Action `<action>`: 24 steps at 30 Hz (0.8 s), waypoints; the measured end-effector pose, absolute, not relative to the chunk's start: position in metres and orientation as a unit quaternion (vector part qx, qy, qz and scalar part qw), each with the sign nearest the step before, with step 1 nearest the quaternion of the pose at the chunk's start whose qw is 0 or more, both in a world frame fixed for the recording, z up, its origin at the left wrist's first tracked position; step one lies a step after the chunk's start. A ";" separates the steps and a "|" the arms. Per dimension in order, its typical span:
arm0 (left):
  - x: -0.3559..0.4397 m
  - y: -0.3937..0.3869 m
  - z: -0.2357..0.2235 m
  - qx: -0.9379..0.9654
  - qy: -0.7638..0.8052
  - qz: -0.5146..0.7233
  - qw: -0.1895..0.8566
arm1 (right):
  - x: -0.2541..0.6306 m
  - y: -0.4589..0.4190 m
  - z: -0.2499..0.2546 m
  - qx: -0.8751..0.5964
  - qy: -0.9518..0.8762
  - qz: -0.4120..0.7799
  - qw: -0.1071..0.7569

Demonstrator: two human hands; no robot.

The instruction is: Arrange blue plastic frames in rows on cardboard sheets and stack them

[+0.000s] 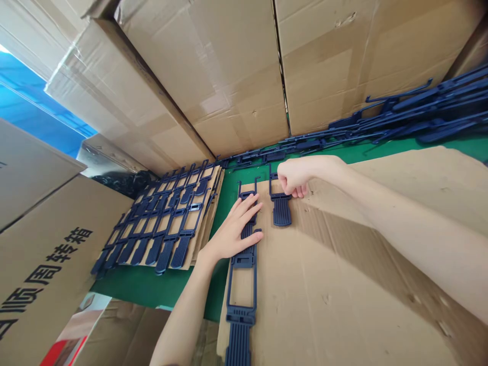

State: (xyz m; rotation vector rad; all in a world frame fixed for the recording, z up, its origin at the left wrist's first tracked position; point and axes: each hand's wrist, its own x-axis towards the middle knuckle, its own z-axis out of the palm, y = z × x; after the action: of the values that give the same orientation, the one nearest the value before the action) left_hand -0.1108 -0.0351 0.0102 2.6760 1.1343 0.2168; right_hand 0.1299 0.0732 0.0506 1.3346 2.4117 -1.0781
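Observation:
My left hand (236, 229) lies with fingers spread over a column of dark blue plastic frame pieces. The lower of these frame pieces (244, 261) has a rectangular opening and a ribbed tongue and lies along the left edge of a flat cardboard sheet (312, 290). Farther right, my right hand (295, 175) is closed at the side of another dark blue frame piece (282, 209), near the sheet's far edge. Its ribbed end points toward me; the fist hides part of its upper section.
At left, a cardboard stack (217, 195) bears rows of similar blue pieces on a green table (152, 292). Long loose blue plastic parts (404, 119) lie along the back. Large cardboard boxes (229, 76) stand behind, and a printed box (57, 244) stands at left.

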 end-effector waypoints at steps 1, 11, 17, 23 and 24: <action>-0.111 -0.035 0.010 0.912 0.387 0.074 0.113 | 0.129 0.071 0.052 0.451 0.812 -0.359 0.091; -0.110 -0.035 0.010 0.912 0.387 0.075 0.113 | 0.132 0.078 0.047 0.407 0.810 -0.412 0.094; -0.111 -0.035 0.011 0.912 0.387 0.072 0.113 | 0.125 0.080 0.035 0.386 0.785 -0.463 0.144; -0.111 -0.035 0.010 0.912 0.387 0.075 0.113 | 0.128 0.082 0.037 0.410 0.814 -0.407 0.060; -0.111 -0.035 0.010 0.912 0.387 0.075 0.113 | 0.128 0.082 0.038 0.414 0.814 -0.403 0.063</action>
State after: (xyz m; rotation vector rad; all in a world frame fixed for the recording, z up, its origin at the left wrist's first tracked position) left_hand -0.1112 -0.0349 0.0102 2.6770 1.1353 0.2190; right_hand 0.1284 0.0816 0.0377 1.2502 2.4587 -1.2178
